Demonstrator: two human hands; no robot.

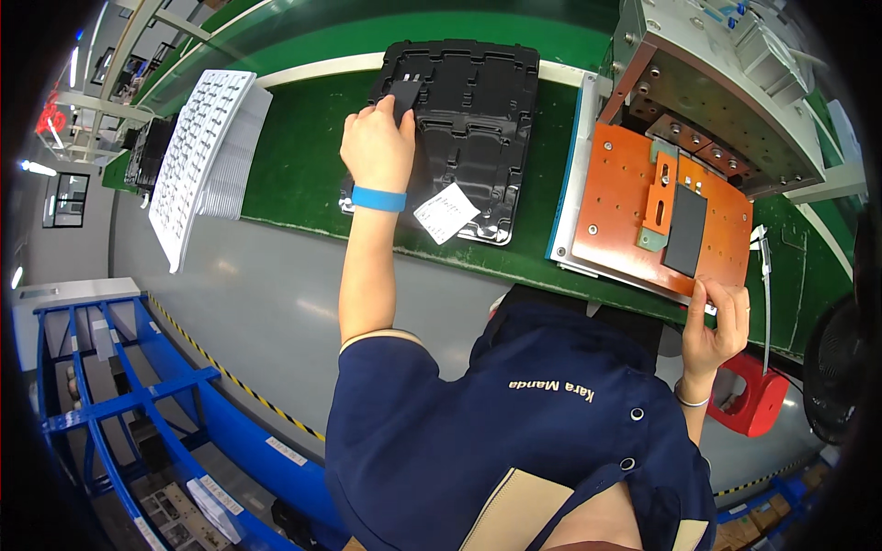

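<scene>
My left hand [377,147], with a blue band at the wrist, reaches over a black moulded tray [487,119] on the green bench and is shut on a small flat black part [405,94] at the tray's far left corner. A white paper slip [446,213] lies on the tray's near edge. My right hand [715,321] grips the near edge of an orange fixture plate [614,197]. A dark rectangular part [685,230] sits in that plate's recess, beside an orange clamp piece [660,197].
A grey metal machine block [726,83] stands behind the orange plate. A stack of white perforated trays [202,156] sits at the bench's left end. A blue metal rack [119,404] is on the floor at left, a red stool [758,399] at right.
</scene>
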